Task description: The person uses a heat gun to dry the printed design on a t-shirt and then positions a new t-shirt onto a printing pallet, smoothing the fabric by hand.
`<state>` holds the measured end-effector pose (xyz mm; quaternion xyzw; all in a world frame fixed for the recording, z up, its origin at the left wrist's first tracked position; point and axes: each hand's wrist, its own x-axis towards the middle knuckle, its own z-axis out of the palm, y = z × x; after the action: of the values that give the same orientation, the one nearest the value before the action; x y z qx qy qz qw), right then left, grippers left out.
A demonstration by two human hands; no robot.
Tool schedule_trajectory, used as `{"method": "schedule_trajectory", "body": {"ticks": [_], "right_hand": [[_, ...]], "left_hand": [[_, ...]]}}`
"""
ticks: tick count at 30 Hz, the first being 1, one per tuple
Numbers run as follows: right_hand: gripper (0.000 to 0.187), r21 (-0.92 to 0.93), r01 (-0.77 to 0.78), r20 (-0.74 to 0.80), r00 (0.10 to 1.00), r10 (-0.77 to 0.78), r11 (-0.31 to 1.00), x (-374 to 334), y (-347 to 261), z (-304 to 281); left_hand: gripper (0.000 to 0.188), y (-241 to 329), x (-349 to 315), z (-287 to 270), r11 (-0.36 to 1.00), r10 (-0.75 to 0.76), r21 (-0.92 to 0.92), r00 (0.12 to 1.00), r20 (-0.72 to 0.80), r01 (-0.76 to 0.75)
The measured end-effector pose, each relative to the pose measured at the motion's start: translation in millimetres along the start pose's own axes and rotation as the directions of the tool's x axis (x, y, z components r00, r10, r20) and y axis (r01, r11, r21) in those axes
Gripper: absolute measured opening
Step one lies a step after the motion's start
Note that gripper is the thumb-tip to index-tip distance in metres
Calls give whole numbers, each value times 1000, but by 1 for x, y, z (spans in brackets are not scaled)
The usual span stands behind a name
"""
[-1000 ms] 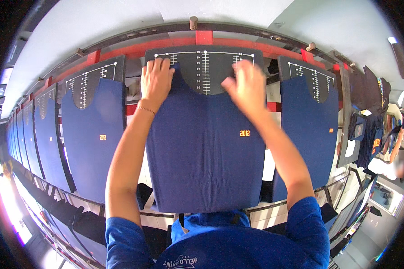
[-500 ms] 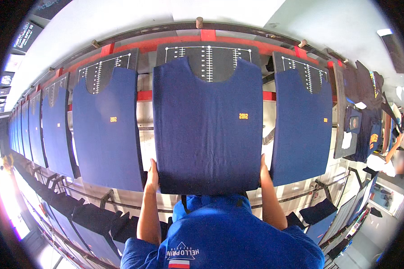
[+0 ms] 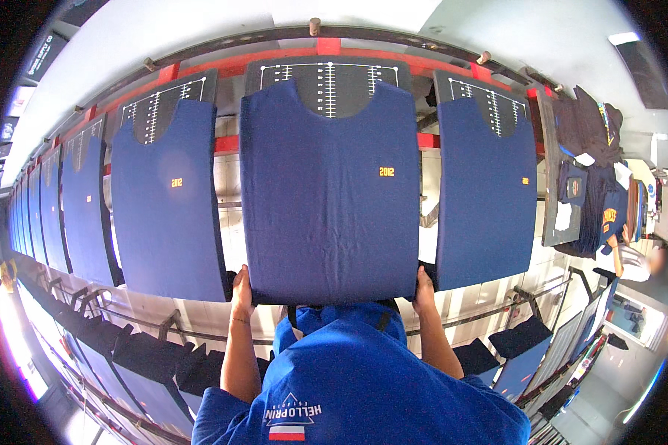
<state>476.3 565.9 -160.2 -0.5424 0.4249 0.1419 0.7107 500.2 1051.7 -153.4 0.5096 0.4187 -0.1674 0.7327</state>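
Observation:
A navy T-shirt (image 3: 326, 200) lies stretched flat over a dark printing board (image 3: 254, 80) straight in front of me. Its neckline leaves white ruler marks on the board's far end uncovered, and a small orange print (image 3: 387, 172) sits right of its middle. At the shirt's near left corner, my left hand (image 3: 242, 291) is closed on the side edge. My right hand (image 3: 424, 289) grips the opposite edge at the near right corner, where dark cloth bunches above the fingers. Fingertips of both hands are partly hidden behind the board's sides.
Similar boards with navy shirts stand to the left (image 3: 163, 222) and right (image 3: 486, 200), hung on a red and black frame (image 3: 329, 46). Lower racks (image 3: 145, 356) hold more shirts. Far right, a co-worker's hand (image 3: 614, 248) is near dark garments (image 3: 583, 148).
My hands have slid toward me along the shirt's sides, closer to its near corners. The whole view has shifted slightly. At far right, the co-worker's arm has lowered.

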Motion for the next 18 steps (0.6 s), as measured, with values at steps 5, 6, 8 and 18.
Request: {"method": "schedule_trajectory", "body": {"ticks": [5, 6, 8, 18], "right_hand": [[45, -836, 542, 296, 571, -766, 82, -38, -110, 123], [53, -711, 703, 555, 549, -624, -14, -53, -135, 164], [64, -328, 890, 939, 271, -212, -316, -47, -125, 199], [75, -294, 795, 948, 315, -54, -531, -22, -160, 322]], "left_hand": [[54, 33, 34, 9, 995, -21, 98, 999, 45, 16], [52, 33, 57, 0, 995, 14, 94, 998, 53, -19], [54, 88, 59, 37, 983, 132, 102, 974, 182, -152], [18, 184, 44, 76, 756, 408, 485, 896, 178, -440]]}}
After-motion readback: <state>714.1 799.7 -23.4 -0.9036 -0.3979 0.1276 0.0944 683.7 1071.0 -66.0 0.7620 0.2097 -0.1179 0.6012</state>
